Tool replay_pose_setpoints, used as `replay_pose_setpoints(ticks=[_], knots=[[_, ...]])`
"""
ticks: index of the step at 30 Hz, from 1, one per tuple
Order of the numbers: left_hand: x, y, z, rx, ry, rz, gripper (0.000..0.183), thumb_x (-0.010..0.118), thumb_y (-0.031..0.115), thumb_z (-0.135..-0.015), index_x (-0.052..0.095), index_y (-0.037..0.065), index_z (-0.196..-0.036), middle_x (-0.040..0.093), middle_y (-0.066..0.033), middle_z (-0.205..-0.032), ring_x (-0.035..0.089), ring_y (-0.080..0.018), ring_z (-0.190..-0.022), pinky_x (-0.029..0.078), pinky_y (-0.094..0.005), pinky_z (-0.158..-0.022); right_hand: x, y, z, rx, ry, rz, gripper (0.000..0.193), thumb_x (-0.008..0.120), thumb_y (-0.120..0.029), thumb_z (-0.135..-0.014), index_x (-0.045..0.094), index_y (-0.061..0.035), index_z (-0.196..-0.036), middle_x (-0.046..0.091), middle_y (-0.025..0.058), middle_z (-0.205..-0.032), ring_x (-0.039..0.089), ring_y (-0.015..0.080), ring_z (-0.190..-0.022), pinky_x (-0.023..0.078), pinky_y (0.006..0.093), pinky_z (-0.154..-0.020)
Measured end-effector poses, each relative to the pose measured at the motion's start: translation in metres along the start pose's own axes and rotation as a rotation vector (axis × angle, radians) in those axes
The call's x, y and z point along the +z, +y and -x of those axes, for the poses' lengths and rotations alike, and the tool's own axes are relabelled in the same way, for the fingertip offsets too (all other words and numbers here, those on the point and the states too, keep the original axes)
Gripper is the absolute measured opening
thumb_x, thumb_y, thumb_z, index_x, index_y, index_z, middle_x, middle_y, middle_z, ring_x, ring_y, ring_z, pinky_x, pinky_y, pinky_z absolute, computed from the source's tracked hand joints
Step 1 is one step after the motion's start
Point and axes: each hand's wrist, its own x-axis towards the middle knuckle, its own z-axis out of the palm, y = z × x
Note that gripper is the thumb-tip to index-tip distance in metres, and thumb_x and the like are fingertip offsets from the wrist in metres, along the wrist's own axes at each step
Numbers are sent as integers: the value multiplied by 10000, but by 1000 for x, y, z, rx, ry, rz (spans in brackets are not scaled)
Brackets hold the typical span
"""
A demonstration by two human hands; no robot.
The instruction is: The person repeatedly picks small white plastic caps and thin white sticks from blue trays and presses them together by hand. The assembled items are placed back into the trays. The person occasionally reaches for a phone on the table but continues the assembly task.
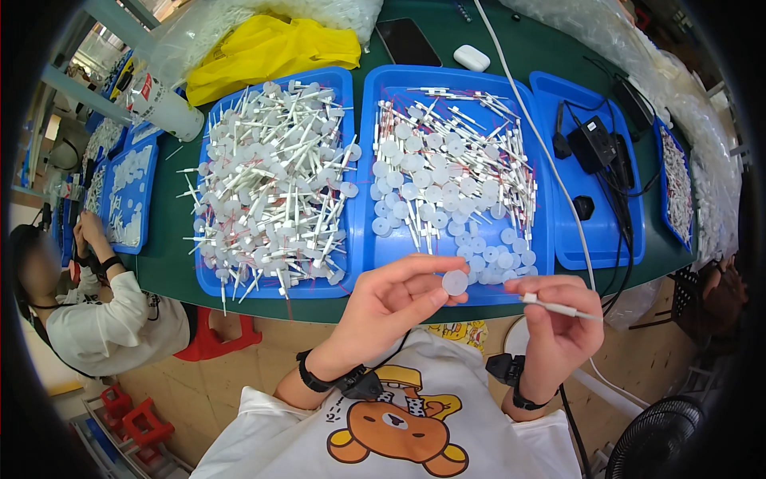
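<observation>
Between the thumb and fingers of my left hand (404, 294) is a round translucent white disc (455, 282). My right hand (562, 315), a short way to the right, pinches a thin white plastic stick (558, 307) with a thicker end pointing toward the disc. Disc and stick are apart. Both hands hover over the near edge of a blue tray (544, 239), which holds loose discs (479, 255) at its near side and white sticks with red threads (503, 152) farther back.
Left of it, another blue tray (348, 88) is heaped with disc-and-stick pieces (275, 184). A third blue tray (570, 251) holds a black power adapter (592, 144); a white cable (550, 160) crosses beside it. Behind lie a yellow bag (271, 52), phone (408, 41) and white case (471, 57). A co-worker (104, 311) sits at left.
</observation>
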Motion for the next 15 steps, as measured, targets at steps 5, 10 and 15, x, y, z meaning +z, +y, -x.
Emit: replay_pose_setpoints(ticks=[5, 10, 15], knots=[[1, -3, 2, 7, -31, 25, 371, 574, -6, -981, 537, -70, -1344, 599, -179, -1308, 648, -243, -1124, 517, -385, -993, 5, 5, 2, -112, -189, 130, 193, 658, 85, -891, 550, 38, -1044, 639, 207, -978, 707, 322, -887, 621, 428, -804], [0, -3, 2, 23, -21, 32, 361, 571, -31, -971, 546, -76, -1328, 582, -178, -1309, 632, -244, -1146, 507, -390, -1004, 4, 5, 4, -98, -220, 144, 204, 638, 123, -877, 556, 35, -1042, 639, 203, -985, 708, 322, -894, 621, 427, -812], [-3, -4, 0, 39, -48, -21, 358, 584, -64, -947, 567, -79, -1304, 571, -169, -1297, 606, -248, -1187, 487, -399, -1036, 4, 12, 8, -108, -146, 105, 329, 761, 133, -762, 625, 26, -1041, 714, 197, -988, 732, 280, -905, 598, 321, -762]])
